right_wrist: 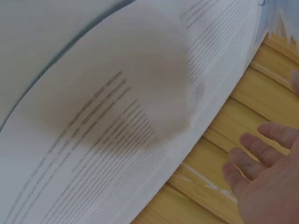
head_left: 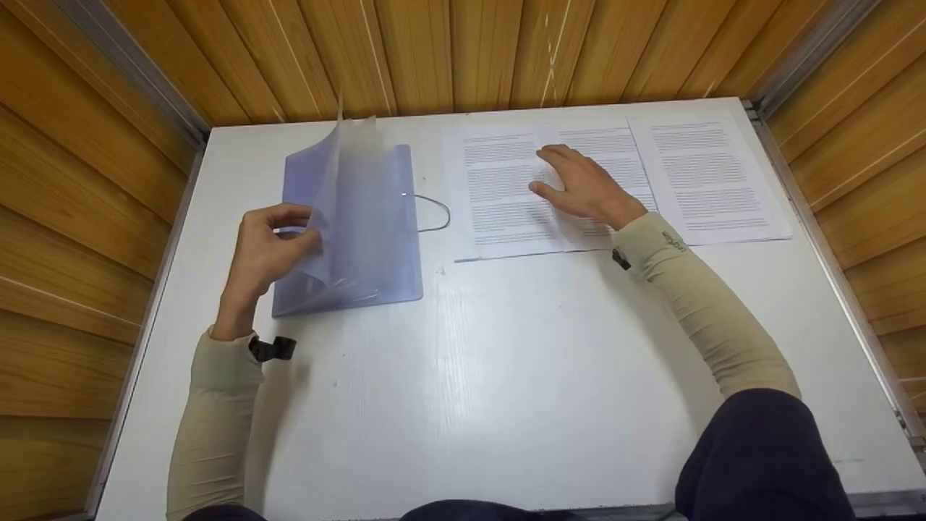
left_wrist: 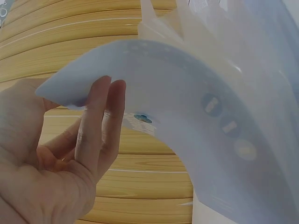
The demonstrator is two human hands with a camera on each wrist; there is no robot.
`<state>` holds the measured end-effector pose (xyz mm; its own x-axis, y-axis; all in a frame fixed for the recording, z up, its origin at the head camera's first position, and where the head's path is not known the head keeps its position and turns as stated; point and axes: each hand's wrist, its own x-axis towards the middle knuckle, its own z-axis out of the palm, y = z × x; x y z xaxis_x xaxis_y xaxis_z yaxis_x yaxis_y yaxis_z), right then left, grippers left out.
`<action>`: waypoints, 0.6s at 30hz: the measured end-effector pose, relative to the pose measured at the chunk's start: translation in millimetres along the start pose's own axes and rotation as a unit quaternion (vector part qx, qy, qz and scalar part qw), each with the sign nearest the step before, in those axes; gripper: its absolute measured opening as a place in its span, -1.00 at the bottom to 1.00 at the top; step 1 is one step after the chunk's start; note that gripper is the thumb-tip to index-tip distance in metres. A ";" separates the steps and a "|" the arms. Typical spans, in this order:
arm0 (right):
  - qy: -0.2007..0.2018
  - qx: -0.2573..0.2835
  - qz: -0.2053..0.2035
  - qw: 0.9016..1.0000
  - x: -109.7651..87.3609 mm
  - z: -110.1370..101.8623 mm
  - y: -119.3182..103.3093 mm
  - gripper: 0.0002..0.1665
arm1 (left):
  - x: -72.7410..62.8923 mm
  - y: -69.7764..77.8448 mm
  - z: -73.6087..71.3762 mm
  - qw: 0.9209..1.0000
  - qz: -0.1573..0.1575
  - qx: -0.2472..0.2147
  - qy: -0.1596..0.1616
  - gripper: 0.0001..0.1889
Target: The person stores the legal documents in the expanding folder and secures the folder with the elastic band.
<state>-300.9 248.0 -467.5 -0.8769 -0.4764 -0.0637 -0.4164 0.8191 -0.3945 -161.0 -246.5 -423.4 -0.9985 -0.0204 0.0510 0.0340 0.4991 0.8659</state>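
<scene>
A translucent blue-purple plastic folder (head_left: 394,231) lies at the left of the table, with several clear sleeves (head_left: 362,166) standing up inside it. My left hand (head_left: 264,246) pinches the free edge of a raised bluish plastic leaf (left_wrist: 173,88), which bends in a curve in the left wrist view. Above the printed paper sheets (head_left: 499,188) to the right is my right hand (head_left: 582,181), its fingers loosely extended and holding nothing. The right wrist view shows that hand (right_wrist: 271,172) apart from the paper, whose printed lines (right_wrist: 103,126) are partly blurred.
Another printed sheet (head_left: 709,174) lies at the far right, beside the other pages. A thin elastic loop (head_left: 438,213) sticks out from the folder's right edge. Wood-patterned panels (head_left: 485,58) enclose the white table (head_left: 463,376) at the back and sides.
</scene>
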 end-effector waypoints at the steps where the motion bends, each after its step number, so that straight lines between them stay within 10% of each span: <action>1: 0.002 0.002 0.007 1.000 -3.4 -2.5 6.5 -0.01 | 0.2 -0.6 0.2 1.000 0.001 -0.002 0.001 -0.62; 18: 0.023 0.038 0.132 0.990 -47.3 -43.9 87.4 0.06 | -3.1 -7.1 1.4 1.000 0.006 -0.012 0.004 -0.64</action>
<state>-306.4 356.1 -458.7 -0.9637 -0.2319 -0.1323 -0.1529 0.8857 -0.4383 -158.2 -248.7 -430.4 -0.9976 -0.0213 0.0661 0.0479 0.4789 0.8766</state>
